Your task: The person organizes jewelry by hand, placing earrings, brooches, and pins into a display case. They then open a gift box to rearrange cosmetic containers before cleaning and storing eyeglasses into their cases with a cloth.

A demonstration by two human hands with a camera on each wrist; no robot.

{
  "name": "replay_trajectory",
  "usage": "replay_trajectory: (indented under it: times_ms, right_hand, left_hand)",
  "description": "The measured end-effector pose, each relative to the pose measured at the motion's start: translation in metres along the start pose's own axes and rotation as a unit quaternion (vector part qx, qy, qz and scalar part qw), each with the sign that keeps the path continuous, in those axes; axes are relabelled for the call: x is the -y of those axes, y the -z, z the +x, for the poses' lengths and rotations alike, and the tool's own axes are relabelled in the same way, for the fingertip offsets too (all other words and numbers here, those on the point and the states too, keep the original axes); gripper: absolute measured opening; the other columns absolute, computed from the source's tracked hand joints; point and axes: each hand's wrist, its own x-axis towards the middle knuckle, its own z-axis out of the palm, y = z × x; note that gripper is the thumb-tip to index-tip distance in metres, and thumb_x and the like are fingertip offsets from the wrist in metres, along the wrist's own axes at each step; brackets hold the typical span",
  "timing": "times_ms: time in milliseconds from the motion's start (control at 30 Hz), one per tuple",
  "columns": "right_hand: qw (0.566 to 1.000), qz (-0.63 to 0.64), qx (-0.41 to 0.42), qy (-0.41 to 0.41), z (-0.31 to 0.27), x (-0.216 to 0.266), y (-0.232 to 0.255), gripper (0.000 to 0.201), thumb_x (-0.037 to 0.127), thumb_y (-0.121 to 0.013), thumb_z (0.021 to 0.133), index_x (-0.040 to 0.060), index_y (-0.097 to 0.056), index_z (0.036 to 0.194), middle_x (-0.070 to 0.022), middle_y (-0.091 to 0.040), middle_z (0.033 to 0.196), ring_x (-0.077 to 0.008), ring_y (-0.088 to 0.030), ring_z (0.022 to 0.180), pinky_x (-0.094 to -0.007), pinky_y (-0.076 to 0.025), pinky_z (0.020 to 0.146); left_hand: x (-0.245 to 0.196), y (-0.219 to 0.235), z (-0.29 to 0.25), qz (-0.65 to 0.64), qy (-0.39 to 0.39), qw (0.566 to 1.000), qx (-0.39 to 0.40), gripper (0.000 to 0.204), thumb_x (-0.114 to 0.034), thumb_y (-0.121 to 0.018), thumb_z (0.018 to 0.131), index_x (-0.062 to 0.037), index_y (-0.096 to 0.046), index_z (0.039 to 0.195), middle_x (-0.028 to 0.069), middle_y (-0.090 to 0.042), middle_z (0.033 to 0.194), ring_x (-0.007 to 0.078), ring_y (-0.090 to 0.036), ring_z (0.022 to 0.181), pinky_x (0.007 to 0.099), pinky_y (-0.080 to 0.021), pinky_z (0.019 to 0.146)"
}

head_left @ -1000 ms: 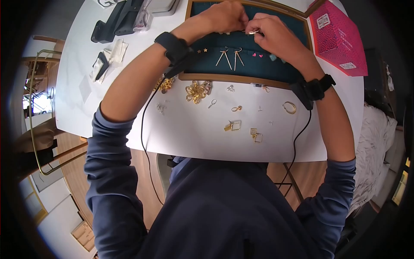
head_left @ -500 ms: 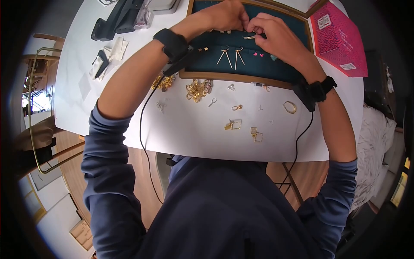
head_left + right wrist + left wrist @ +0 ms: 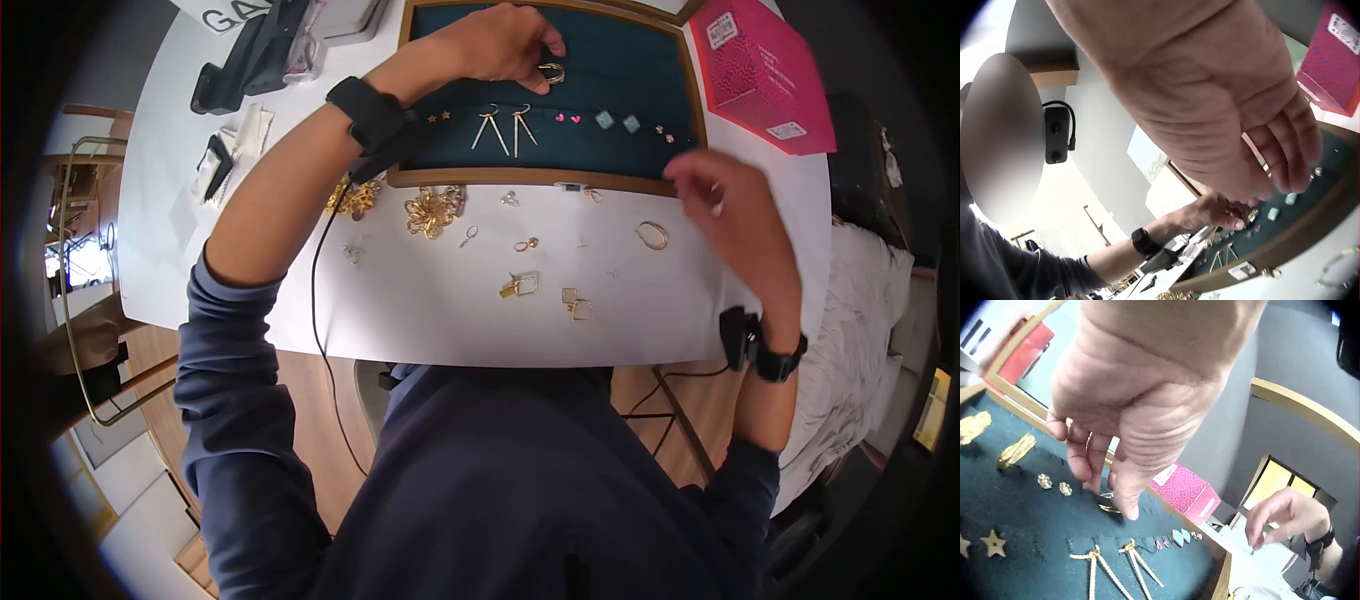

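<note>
The left hand (image 3: 505,45) is over the dark green lining of the wooden-framed tray (image 3: 540,181), fingers relaxed and slightly bent. Between its thumb and fingers lies a gold hoop earring (image 3: 552,73); in the left wrist view the hoop (image 3: 1109,506) is beside the thumb tip, and contact cannot be told. Beyond the tray's right front corner, the right hand (image 3: 740,215) hangs above the white table with loosely bent fingers and nothing visible in them. Another gold hoop (image 3: 652,235) lies on the table to its left.
Stick earrings (image 3: 517,130), pink hearts (image 3: 568,118) and blue-green squares (image 3: 617,122) sit in the tray. Gold flower jewellery (image 3: 430,212) and square earrings (image 3: 575,303) lie in front. A pink box (image 3: 765,75) stands right, dark cases (image 3: 265,55) back left.
The right hand has moved away from the left hand, right and toward the person, out past the tray edge. The left hand's fingers have spread around the hoop. The head view has shifted slightly.
</note>
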Motion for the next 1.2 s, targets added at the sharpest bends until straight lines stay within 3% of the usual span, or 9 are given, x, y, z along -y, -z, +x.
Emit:
replay_trajectory:
  times_ms: [200, 333, 400, 600, 800, 900, 1033, 1133, 1200]
  right_hand:
    - [0.995, -0.098, -0.024, -0.014, -0.051, -0.024, -0.044, 0.044, -0.003, -0.065, 0.080, 0.0047, -0.061, 0.124, -0.0124, -0.060, 0.119, -0.0360, -0.063, 0.103, -0.0440, -0.054, 0.087]
    - [0.996, -0.045, -0.073, -0.023, -0.056, -0.035, -0.066, 0.036, -0.002, -0.066, 0.081, 0.0031, -0.064, 0.117, -0.0133, -0.062, 0.114, -0.0358, -0.064, 0.101, -0.0430, -0.054, 0.087]
    - [0.996, -0.029, -0.067, -0.042, -0.054, -0.040, -0.069, 0.031, -0.001, -0.066, 0.082, 0.0023, -0.066, 0.113, -0.0142, -0.064, 0.111, -0.0363, -0.064, 0.099, -0.0424, -0.054, 0.087]
    - [0.970, 0.165, -0.176, 0.009, -0.028, -0.032, -0.054, 0.024, 0.001, -0.067, 0.089, 0.0002, -0.066, 0.113, -0.0099, -0.068, 0.101, -0.0190, -0.069, 0.086, -0.0291, -0.055, 0.076]
    - [0.985, 0.109, -0.098, 0.090, 0.094, -0.042, -0.028, 0.027, 0.007, -0.068, 0.095, -0.0017, -0.067, 0.121, -0.0043, -0.068, 0.097, -0.0061, -0.065, 0.084, -0.0202, -0.054, 0.074]
    - [0.989, 0.088, -0.055, 0.103, 0.150, -0.060, -0.046, 0.029, 0.012, -0.066, 0.097, -0.0044, -0.067, 0.121, -0.0077, -0.071, 0.098, -0.0101, -0.069, 0.084, -0.0227, -0.058, 0.075]
    - [0.965, 0.259, 0.031, 0.034, 0.164, -0.060, -0.050, 0.034, 0.012, -0.064, 0.096, -0.0072, -0.066, 0.124, -0.0130, -0.073, 0.102, -0.0153, -0.073, 0.089, -0.0247, -0.060, 0.080]
    - [0.958, 0.283, 0.040, 0.018, 0.160, -0.050, -0.051, 0.036, 0.012, -0.064, 0.096, -0.0081, -0.065, 0.126, -0.0141, -0.073, 0.103, -0.0166, -0.073, 0.090, -0.0248, -0.061, 0.080]
    - [0.958, 0.282, 0.054, 0.018, 0.156, -0.044, -0.051, 0.037, 0.012, -0.065, 0.095, -0.0079, -0.065, 0.127, -0.0140, -0.073, 0.104, -0.0166, -0.074, 0.090, -0.0248, -0.061, 0.080]
  left_hand:
    - [0.007, -0.015, 0.004, 0.038, 0.062, 0.997, 0.008, 0.036, -0.013, -0.083, 0.083, -0.0071, -0.074, 0.118, 0.0104, -0.075, 0.093, 0.0248, -0.072, 0.089, 0.0343, -0.057, 0.084]
    - [0.006, 0.005, -0.005, -0.014, -0.020, 0.999, -0.048, 0.036, -0.005, -0.081, 0.081, 0.0047, -0.069, 0.113, 0.0116, -0.073, 0.081, 0.0219, -0.070, 0.077, 0.0338, -0.055, 0.071]
    - [-0.010, 0.018, -0.007, -0.038, 0.059, 0.997, -0.035, 0.037, -0.004, -0.080, 0.082, 0.0049, -0.068, 0.116, 0.0113, -0.074, 0.082, 0.0205, -0.070, 0.077, 0.0331, -0.055, 0.070]
    - [-0.005, 0.023, -0.003, -0.003, 0.082, 0.994, -0.066, 0.019, -0.001, -0.073, 0.086, 0.0011, -0.075, 0.105, 0.0121, -0.076, 0.085, 0.0181, -0.071, 0.079, 0.0318, -0.056, 0.073]
    - [-0.017, 0.007, 0.013, -0.029, 0.134, 0.990, -0.032, 0.019, -0.004, -0.064, 0.089, 0.0020, -0.076, 0.102, 0.0152, -0.077, 0.088, 0.0204, -0.071, 0.077, 0.0337, -0.056, 0.071]
    - [0.022, -0.008, 0.025, -0.004, 0.026, 1.000, 0.002, 0.025, -0.011, -0.071, 0.093, -0.0018, -0.075, 0.116, 0.0126, -0.076, 0.100, 0.0229, -0.073, 0.094, 0.0330, -0.057, 0.089]
    - [0.021, -0.012, 0.021, -0.011, 0.092, 0.996, 0.010, 0.025, -0.008, -0.072, 0.092, 0.0000, -0.074, 0.115, 0.0133, -0.076, 0.100, 0.0225, -0.073, 0.096, 0.0328, -0.057, 0.090]
    - [0.013, -0.008, 0.015, -0.029, 0.051, 0.998, -0.037, 0.020, -0.006, -0.060, 0.089, 0.0014, -0.077, 0.099, 0.0134, -0.074, 0.076, 0.0186, -0.068, 0.065, 0.0343, -0.053, 0.061]
    - [-0.005, 0.003, 0.011, -0.056, 0.145, 0.988, -0.004, 0.021, -0.007, -0.059, 0.089, 0.0008, -0.077, 0.097, 0.0111, -0.070, 0.068, 0.0168, -0.062, 0.057, 0.0339, -0.049, 0.053]
